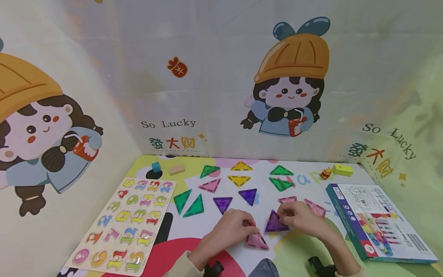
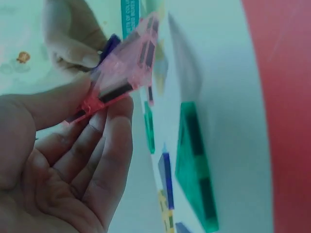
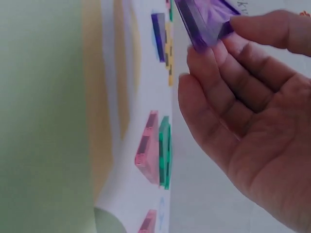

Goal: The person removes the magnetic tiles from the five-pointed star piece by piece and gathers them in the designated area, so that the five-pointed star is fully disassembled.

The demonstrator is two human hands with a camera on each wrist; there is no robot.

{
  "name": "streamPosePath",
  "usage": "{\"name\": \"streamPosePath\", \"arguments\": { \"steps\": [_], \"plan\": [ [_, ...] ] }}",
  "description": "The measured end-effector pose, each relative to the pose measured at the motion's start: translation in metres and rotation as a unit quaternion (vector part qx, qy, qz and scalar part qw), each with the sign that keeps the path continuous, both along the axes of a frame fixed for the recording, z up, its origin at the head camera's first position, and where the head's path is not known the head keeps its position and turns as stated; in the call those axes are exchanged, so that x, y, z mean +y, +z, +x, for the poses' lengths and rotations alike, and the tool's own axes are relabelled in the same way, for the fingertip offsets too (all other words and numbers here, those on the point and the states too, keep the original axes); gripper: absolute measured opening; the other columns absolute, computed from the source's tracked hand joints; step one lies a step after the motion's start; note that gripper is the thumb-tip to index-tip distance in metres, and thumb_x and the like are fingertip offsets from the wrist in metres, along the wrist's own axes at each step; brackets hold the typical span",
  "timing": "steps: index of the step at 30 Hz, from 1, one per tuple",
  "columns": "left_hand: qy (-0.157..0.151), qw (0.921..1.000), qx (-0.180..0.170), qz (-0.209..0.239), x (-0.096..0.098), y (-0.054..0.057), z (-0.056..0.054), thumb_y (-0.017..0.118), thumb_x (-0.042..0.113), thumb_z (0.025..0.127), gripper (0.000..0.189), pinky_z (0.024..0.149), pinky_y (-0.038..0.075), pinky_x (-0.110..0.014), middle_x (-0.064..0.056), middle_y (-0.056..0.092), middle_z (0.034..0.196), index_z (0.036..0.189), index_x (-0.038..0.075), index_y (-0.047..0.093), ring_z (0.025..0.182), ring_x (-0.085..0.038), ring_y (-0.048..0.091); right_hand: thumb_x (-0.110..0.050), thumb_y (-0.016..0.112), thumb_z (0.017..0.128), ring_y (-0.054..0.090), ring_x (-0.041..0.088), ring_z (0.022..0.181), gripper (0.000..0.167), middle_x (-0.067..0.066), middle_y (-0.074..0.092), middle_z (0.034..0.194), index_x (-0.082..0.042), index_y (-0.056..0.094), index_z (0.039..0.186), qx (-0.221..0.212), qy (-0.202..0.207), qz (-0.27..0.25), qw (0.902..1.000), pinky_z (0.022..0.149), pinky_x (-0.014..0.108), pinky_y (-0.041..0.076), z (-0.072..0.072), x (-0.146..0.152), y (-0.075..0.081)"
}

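Note:
My left hand (image 1: 232, 227) pinches a pink triangular magnetic tile (image 1: 257, 242) by one corner, thumb on one face and fingertips on the other. In the left wrist view this pink tile (image 2: 124, 65) is tilted up above the tabletop. To its right, my right hand (image 1: 302, 217) pinches a purple triangular tile (image 1: 274, 224) at its edge between thumb and fingers. The right wrist view shows the purple tile (image 3: 209, 22) raised, its lower fingers spread below it. Beyond the right hand lie two pink triangle tiles, one (image 1: 315, 208) partly beside the wrist.
Green tiles (image 1: 194, 206), yellow tiles (image 1: 238, 180) and two purple tiles (image 1: 222, 204) lie spread farther back. A wooden number puzzle board (image 1: 115, 207) lies left, a flat printed box (image 1: 384, 223) right. Small blocks (image 1: 156, 167) and a figurine (image 1: 325, 173) stand near the back wall.

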State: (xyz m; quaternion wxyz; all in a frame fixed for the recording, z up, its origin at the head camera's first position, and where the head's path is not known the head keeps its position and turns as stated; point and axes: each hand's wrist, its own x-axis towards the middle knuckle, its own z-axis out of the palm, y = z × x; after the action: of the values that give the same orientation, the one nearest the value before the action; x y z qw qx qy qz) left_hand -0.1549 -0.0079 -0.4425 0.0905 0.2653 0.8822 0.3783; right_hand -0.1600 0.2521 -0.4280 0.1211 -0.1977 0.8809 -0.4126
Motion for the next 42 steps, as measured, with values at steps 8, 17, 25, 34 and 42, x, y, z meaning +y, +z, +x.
{"name": "streamPosePath", "arguments": {
  "steps": [8, 17, 25, 34, 42],
  "plan": [
    [0.000, 0.9986, -0.052, 0.009, -0.012, 0.011, -0.008, 0.076, 0.032, 0.087, 0.012, 0.058, 0.044, -0.020, 0.017, 0.063, 0.066, 0.077, 0.026, 0.073, 0.062, 0.001, 0.056, -0.016, 0.071, 0.088, 0.054, 0.009, 0.072, 0.012, 0.000, 0.069, 0.084, -0.008, 0.075, 0.096, -0.001, -0.060, 0.046, 0.9971, 0.064, 0.021, 0.046, -0.003, -0.005, -0.010],
    [0.003, 0.9950, -0.097, -0.023, -0.052, 0.024, -0.023, 0.076, 0.030, 0.087, 0.010, 0.053, 0.037, -0.022, 0.008, 0.063, 0.064, 0.078, 0.025, 0.075, 0.060, -0.007, 0.049, -0.014, 0.070, 0.089, 0.061, 0.012, 0.081, 0.013, 0.004, 0.075, 0.096, -0.008, 0.077, 0.098, -0.006, -0.127, 0.077, 0.9889, 0.069, 0.025, 0.050, -0.008, -0.022, -0.013],
    [-0.011, 0.9908, -0.122, -0.057, -0.090, 0.028, -0.033, 0.075, 0.029, 0.088, 0.014, 0.053, 0.036, -0.024, 0.005, 0.058, 0.060, 0.077, 0.021, 0.074, 0.056, -0.010, 0.048, -0.015, 0.069, 0.090, 0.061, 0.013, 0.081, 0.016, 0.005, 0.075, 0.099, -0.007, 0.077, 0.101, -0.020, -0.111, 0.070, 0.9912, 0.067, 0.025, 0.050, -0.005, -0.022, -0.010],
    [0.002, 0.9857, -0.137, -0.097, -0.105, 0.017, -0.037, 0.077, 0.025, 0.086, 0.016, 0.053, 0.037, -0.024, 0.003, 0.056, 0.057, 0.072, 0.018, 0.074, 0.054, -0.010, 0.047, -0.015, 0.068, 0.090, 0.062, 0.014, 0.080, 0.019, 0.006, 0.075, 0.097, -0.004, 0.075, 0.104, -0.031, -0.078, 0.059, 0.9948, 0.067, 0.024, 0.051, -0.003, -0.017, -0.012],
    [0.087, 0.9866, -0.078, -0.114, -0.099, 0.008, -0.039, 0.082, 0.029, 0.080, 0.014, 0.058, 0.043, -0.029, 0.005, 0.062, 0.069, 0.079, 0.019, 0.072, 0.069, -0.016, 0.054, -0.016, 0.068, 0.091, 0.062, 0.014, 0.081, 0.019, 0.005, 0.075, 0.097, -0.005, 0.075, 0.105, -0.027, -0.077, 0.059, 0.9949, 0.068, 0.023, 0.051, 0.001, -0.015, -0.010]
  ]
}}
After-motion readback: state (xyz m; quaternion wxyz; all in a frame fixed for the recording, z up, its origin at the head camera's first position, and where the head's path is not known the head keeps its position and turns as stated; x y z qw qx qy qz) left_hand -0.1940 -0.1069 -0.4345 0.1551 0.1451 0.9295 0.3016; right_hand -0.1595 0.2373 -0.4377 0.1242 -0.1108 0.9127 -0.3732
